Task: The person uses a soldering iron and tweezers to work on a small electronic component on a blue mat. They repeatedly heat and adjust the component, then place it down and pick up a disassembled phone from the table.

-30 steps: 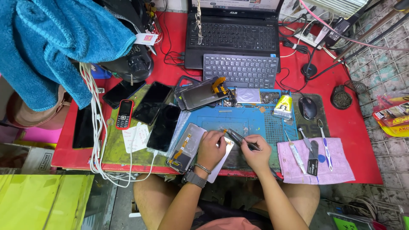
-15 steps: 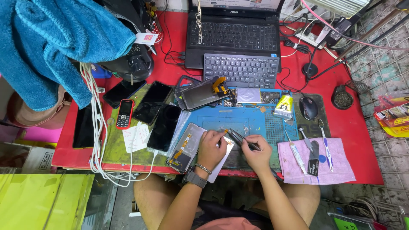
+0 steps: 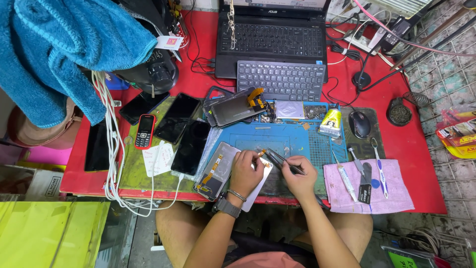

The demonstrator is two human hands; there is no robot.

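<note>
My left hand (image 3: 246, 171) pinches a small orange flex part (image 3: 261, 153) over a white phone panel (image 3: 259, 183) on the blue repair mat (image 3: 297, 139). My right hand (image 3: 299, 174) grips dark tweezers (image 3: 280, 160) whose tips point toward that part. An opened phone with exposed board (image 3: 216, 169) lies just left of my left hand. My wrist wears a watch and a bracelet.
Several dark phones (image 3: 191, 146) and a red keypad phone (image 3: 145, 130) lie at left. A keyboard (image 3: 280, 79) and laptop (image 3: 272, 37) stand behind the mat. A pink cloth (image 3: 391, 193) with tools, a mouse (image 3: 360, 124) and a glue bottle (image 3: 330, 122) sit at right. A blue towel (image 3: 64, 44) hangs upper left.
</note>
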